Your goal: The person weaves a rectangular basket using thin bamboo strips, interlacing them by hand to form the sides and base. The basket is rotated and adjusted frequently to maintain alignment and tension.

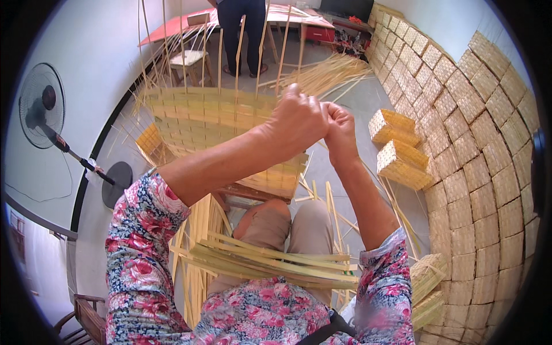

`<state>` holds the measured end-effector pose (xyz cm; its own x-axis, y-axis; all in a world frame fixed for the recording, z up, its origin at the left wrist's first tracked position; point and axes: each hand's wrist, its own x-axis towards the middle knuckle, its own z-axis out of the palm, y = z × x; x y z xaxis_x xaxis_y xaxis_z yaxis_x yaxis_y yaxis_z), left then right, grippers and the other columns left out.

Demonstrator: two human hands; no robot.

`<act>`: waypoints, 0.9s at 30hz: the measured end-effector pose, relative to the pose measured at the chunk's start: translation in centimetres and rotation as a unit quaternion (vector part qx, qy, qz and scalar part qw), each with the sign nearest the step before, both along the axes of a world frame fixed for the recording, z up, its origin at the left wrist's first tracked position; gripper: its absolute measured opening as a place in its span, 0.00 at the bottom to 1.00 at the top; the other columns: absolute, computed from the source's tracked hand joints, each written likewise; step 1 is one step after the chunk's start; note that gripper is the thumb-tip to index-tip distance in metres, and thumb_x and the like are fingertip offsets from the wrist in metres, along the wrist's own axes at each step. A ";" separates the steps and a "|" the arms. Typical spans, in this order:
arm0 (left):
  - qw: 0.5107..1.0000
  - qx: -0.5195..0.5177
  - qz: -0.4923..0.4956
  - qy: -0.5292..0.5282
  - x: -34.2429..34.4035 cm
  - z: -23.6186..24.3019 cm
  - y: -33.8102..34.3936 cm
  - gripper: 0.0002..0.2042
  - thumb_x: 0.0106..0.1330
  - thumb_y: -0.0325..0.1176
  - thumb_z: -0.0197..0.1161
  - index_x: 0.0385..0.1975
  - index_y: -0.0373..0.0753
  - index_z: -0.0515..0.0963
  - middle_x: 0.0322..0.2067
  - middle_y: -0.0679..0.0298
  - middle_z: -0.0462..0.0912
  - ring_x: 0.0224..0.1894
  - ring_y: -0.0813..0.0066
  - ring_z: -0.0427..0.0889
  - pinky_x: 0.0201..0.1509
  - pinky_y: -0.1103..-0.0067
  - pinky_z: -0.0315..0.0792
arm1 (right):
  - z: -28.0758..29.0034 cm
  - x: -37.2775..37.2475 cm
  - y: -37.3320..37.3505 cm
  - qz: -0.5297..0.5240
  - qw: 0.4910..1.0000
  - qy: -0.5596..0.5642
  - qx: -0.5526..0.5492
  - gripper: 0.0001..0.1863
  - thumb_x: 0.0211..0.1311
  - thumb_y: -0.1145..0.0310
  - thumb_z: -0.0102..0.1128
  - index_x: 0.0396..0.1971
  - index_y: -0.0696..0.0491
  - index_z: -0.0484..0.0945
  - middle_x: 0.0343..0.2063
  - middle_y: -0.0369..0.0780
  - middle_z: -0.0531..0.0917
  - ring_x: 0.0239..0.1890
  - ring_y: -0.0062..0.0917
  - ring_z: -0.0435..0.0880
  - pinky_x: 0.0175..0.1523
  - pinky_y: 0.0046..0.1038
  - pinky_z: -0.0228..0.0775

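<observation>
My left hand (296, 118) and my right hand (340, 127) are raised together, touching, above a half-woven bamboo basket (213, 123). Both are closed, fingers pinched around a thin bamboo strip at the basket's right rim; the strip itself is mostly hidden by the fingers. Upright bamboo strips (238, 52) stick up from the basket's far edge. The basket rests on a low wooden stool (247, 192) in front of my knees. A bundle of flat bamboo strips (270, 261) lies across my lap.
Stacks of finished woven baskets (477, 149) form a wall on the right; two loose ones (397, 146) sit on the floor. A standing fan (43, 106) is at left. Another person's legs (241, 34) stand at the back by a table, with loose strips (333, 72) nearby.
</observation>
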<state>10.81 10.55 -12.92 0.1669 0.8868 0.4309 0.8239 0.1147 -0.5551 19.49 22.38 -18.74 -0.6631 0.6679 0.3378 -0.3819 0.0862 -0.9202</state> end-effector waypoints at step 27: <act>0.873 0.255 -0.170 -0.380 -6.6 -6.3 -6.7 0.03 0.59 0.26 0.65 0.32 0.38 0.82 0.25 0.55 0.83 0.28 0.52 0.83 0.31 0.65 0.76 | 4.4 -0.5 -5.4 -0.145 0.717 -0.124 0.670 0.04 0.61 0.74 0.64 0.35 0.51 0.84 0.33 0.39 0.83 0.40 0.38 0.82 0.44 0.38 0.76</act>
